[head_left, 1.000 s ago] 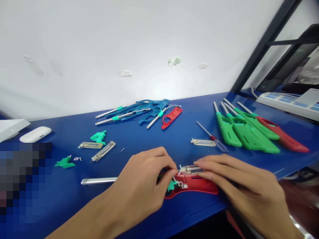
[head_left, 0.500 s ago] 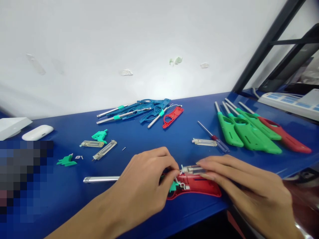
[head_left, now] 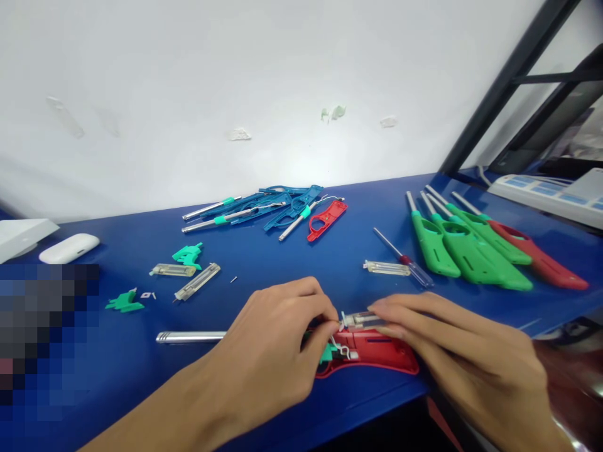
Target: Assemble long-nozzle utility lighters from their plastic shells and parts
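A clear fuel tank [head_left: 362, 319] lies just above the open red lighter shell [head_left: 386, 353]. My right hand [head_left: 452, 342] pinches the tank's right end between thumb and fingers. At the tank's left tip, my left hand [head_left: 282, 339] has thumb and index finger pressed together; what they hold is too small to make out. A green trigger part [head_left: 328, 353] and a white wire [head_left: 340, 344] sit in the shell's left part, partly covered by my left hand. The metal tube [head_left: 191, 337] sticks out to the left beyond that hand.
Blue shells [head_left: 287, 210] and a red half shell [head_left: 326, 220] lie near the wall. A screwdriver [head_left: 409, 265] and another tank [head_left: 387, 269] are above my right hand, green lighters [head_left: 471, 251] to the right. Green triggers [head_left: 125, 301] and clear tanks [head_left: 198, 282] lie left.
My right hand and the clear tank have shifted very slightly left. My left hand keeps its pinch in nearly the same place.
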